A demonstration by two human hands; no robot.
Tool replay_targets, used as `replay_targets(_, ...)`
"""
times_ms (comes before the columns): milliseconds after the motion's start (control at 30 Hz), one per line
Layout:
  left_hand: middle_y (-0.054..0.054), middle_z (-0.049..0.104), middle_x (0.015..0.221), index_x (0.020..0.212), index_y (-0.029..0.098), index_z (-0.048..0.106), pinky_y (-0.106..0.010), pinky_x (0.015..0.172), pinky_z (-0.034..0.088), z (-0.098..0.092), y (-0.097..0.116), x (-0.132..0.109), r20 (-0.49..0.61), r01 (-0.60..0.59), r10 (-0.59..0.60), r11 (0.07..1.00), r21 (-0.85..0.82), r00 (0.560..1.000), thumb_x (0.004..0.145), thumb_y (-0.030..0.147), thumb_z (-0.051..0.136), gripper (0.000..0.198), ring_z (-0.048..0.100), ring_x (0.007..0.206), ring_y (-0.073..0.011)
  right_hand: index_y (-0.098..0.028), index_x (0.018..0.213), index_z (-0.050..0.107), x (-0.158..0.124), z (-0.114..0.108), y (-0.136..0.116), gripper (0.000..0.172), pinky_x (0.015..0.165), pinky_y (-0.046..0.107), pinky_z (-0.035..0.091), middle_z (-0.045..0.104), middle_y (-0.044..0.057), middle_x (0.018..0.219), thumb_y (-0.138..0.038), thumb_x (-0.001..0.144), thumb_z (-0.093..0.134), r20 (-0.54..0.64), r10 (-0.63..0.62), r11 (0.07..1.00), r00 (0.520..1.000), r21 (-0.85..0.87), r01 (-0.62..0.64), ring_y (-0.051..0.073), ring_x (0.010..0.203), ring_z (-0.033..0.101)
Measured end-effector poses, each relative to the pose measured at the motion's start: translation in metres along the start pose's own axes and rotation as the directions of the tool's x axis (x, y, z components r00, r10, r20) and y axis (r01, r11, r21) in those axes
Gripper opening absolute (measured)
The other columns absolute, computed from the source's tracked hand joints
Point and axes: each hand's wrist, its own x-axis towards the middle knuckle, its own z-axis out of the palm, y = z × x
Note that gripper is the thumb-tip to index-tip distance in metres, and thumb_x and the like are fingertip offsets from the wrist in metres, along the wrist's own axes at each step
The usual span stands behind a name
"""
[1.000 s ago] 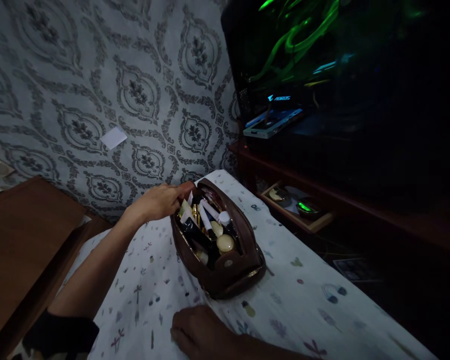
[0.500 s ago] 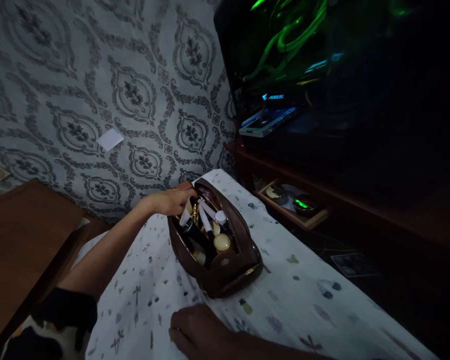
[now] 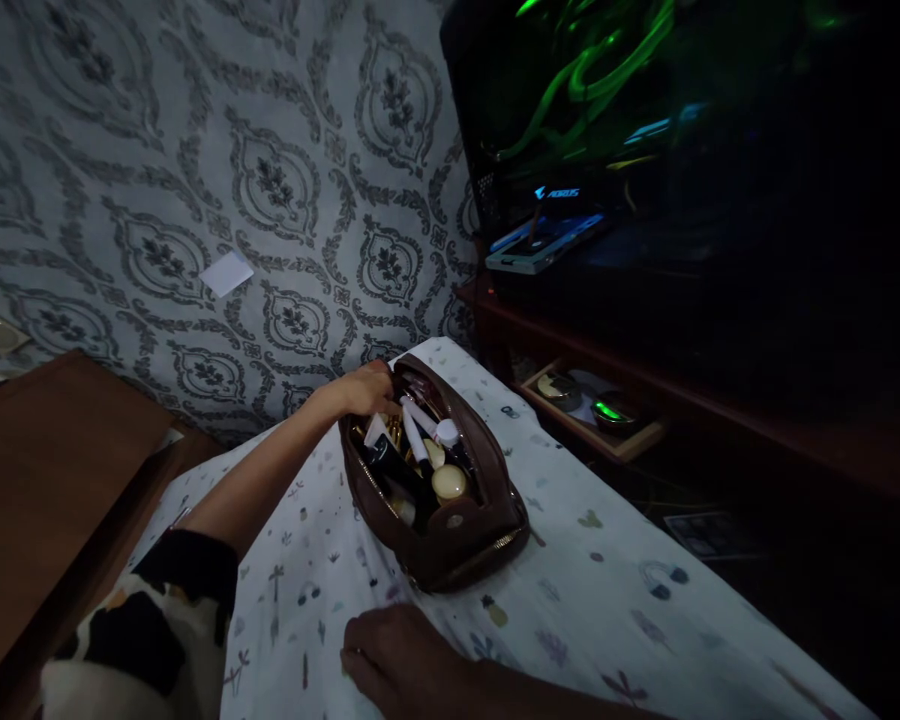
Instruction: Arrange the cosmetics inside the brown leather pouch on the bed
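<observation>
A brown zippered makeup bag (image 3: 487, 450) lies unzipped on a patterned white cloth (image 3: 585, 590). My left hand (image 3: 371, 390) reaches in at the bag's far end. Its fingers bend down past the rim; their tips, and whatever they grip, are hidden. Inside the bag are white tubes (image 3: 414, 430), a black tube (image 3: 390, 465), a round cream-coloured compact (image 3: 448, 483), a small white-capped item (image 3: 446, 432) and gold-coloured pieces. Below the bag, my right hand (image 3: 397, 655) rests on the cloth with its fingers curled closed, and nothing shows in it.
On the right, a large dark screen (image 3: 645, 140) stands on a reddish-brown desk (image 3: 555, 335) with a pale-framed box (image 3: 544, 245). An open drawer (image 3: 630, 445) below it holds two round shiny items. A brown wooden surface (image 3: 52, 500) is at left, and patterned wallpaper (image 3: 285, 190) behind.
My left hand has shifted slightly and its fingers dip deeper into the far end of the bag. The left forearm and sleeve have come forward and right. My right hand stays in place.
</observation>
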Motion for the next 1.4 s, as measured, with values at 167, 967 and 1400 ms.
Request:
replay_targets(167, -0.005, 0.067, 0.067, 0.072, 0.015, 0.074, -0.026, 0.063, 0.041, 0.005, 0.0, 0.006, 0.031, 0.082, -0.08, 0.995, -0.057, 0.996, 0.082, 0.043, 0.061, 0.032, 0.057, 0.067, -0.0175, -0.015, 0.091, 0.071, 0.0, -0.002, -0.003, 0.023, 0.071, 0.025, 0.04, 0.077, 0.009, 0.093, -0.023, 0.096, 0.05, 0.022, -0.001, 0.999, 1.0, -0.039, 0.002, 0.018, 0.082, 0.067)
replay_targets(967, 0.001, 0.063, 0.071, 0.081, 0.016, 0.06, -0.022, 0.057, 0.034, -0.044, 0.049, -0.067, -0.201, 0.035, -0.102, 0.95, -0.309, 0.974, 0.078, 0.029, 0.062, 0.013, 0.052, 0.065, -0.0125, -0.015, 0.087, 0.068, -0.003, -0.001, -0.003, 0.025, 0.071, 0.027, 0.041, 0.073, 0.008, 0.087, -0.023, 0.098, 0.047, -0.018, -0.043, 0.999, 0.999, -0.014, 0.042, 0.018, 0.077, 0.064)
replay_targets(1400, 0.002, 0.061, 0.071, 0.082, 0.018, 0.058, -0.025, 0.056, 0.03, -0.033, 0.051, -0.062, -0.23, 0.042, -0.104, 0.964, -0.262, 0.968, 0.079, 0.03, 0.059, 0.013, 0.049, 0.062, -0.0124, -0.015, 0.088, 0.068, -0.001, 0.001, 0.0, 0.026, 0.07, 0.027, 0.041, 0.074, 0.008, 0.088, -0.025, 0.099, 0.047, -0.019, -0.076, 0.995, 0.997, -0.07, 0.075, 0.018, 0.078, 0.065)
